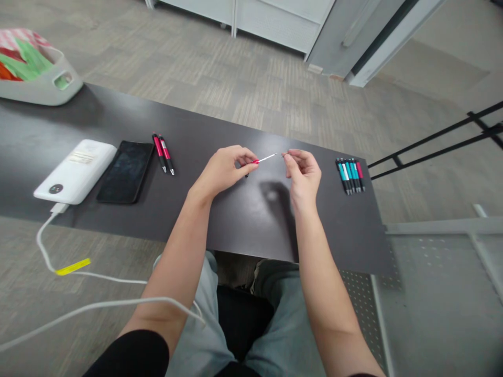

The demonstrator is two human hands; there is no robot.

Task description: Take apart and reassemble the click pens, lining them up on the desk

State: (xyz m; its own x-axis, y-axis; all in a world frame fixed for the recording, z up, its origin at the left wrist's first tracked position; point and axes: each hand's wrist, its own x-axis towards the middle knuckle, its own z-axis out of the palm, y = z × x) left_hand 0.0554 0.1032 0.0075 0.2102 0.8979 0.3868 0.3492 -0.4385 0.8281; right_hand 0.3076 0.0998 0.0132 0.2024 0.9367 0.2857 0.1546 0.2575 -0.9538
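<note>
While both forearms reach out over the middle of the dark desk point(243, 220), I see the left hand point(223, 170) curled shut, its fingertips pinching the red end of a thin white pen refill point(266, 157) that points toward the right hand point(302, 173). That hand is also drawn together, thumb and forefinger pinched on something very small at the refill's free tip; I cannot tell what it is, or whether it touches the tip. Both hands hover just above the desk near its far edge, with a shadow on the surface beneath them. A small dark piece lies on the desk just under the left hand, too small to identify. Near the right end of the desk, by the far edge, lies a tight bundle of pens point(350, 175), mostly teal with one red, side by side. Left of the hands, two red pens point(163, 153) lie together near the far edge, just beside a black phone point(126, 171) lying flat. A white power bank point(76, 170) sits next to the phone toward the near edge, its white cable point(45, 246) dropping off the desk. A grey basket point(37, 73) with colourful contents rests at the far left corner.
</note>
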